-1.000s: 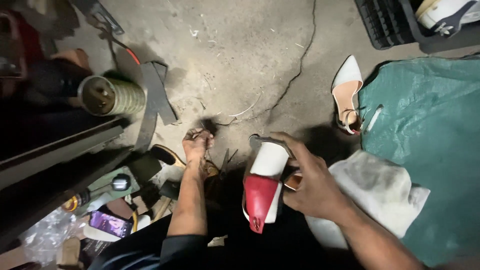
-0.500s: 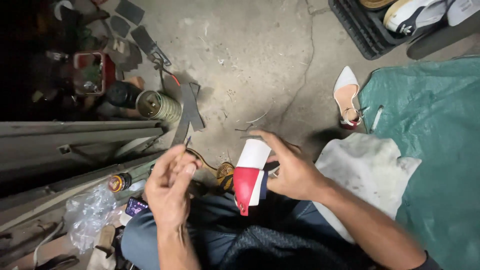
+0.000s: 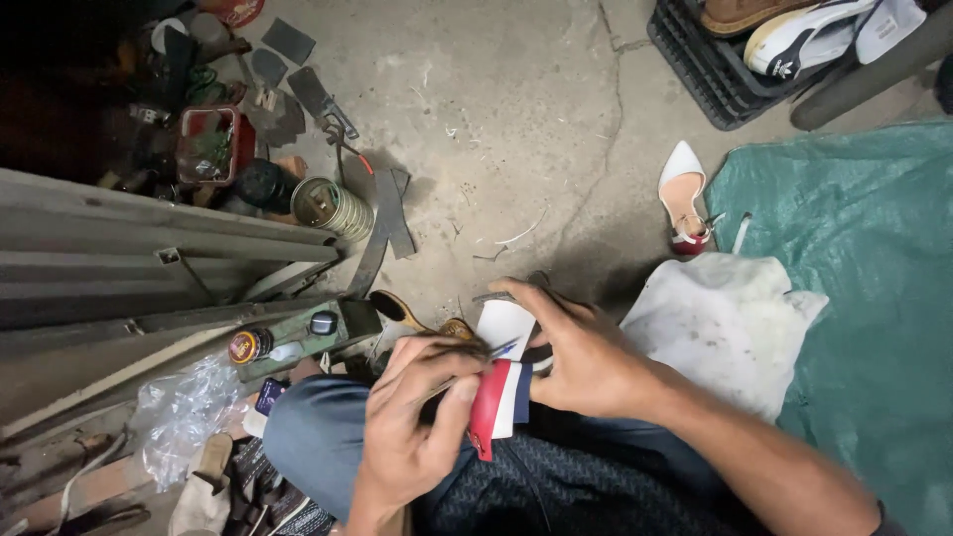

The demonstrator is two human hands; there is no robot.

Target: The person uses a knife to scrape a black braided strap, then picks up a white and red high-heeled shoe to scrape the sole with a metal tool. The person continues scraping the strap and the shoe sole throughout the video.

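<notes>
Left hand (image 3: 412, 417) now closes in on red-white-blue shoe (image 3: 499, 387), fingers pinching a thin tool | right hand (image 3: 586, 362) clamps upper | light, stiff; grip mid-body.

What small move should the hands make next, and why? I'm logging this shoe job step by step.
Probably bring the left hand with its thin tool onto the shoe: the right hand already grips it over the lap, and the tool's tip sits at its white upper part.
</notes>
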